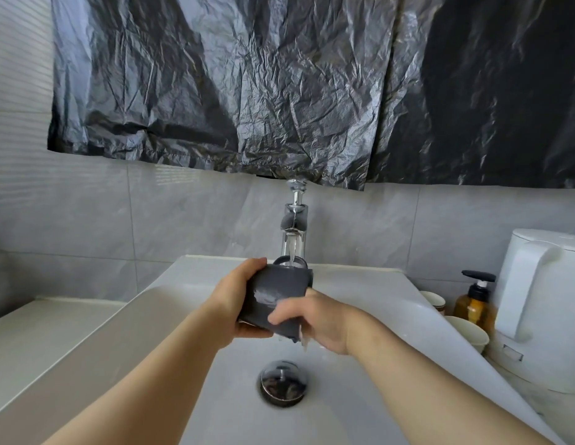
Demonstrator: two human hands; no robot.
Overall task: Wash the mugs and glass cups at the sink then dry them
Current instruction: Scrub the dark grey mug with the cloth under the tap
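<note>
Sink [360,277]: white; tap [294,220] was run at back edge.
mug [273,290]: grey, was held under stream, over basin middle.
left hand [238,300]: was clasped round mug.
right hand [318,322]: was curled on mug, blurred.
step: rinsing, as judged; tap shut-off and drying called for next.

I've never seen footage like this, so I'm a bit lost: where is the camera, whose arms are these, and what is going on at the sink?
There is no machine here. A person wears a wide-angle camera on the head, which looks down at their own arms. The left hand grips a dark grey mug, and the right hand holds its lower end, above a white sink. Water runs from the tap onto the mug. The drain sits below. On the counter to the right stand an amber pump bottle, a white kettle and pale cups. Black plastic sheeting hangs on the wall behind.
</note>
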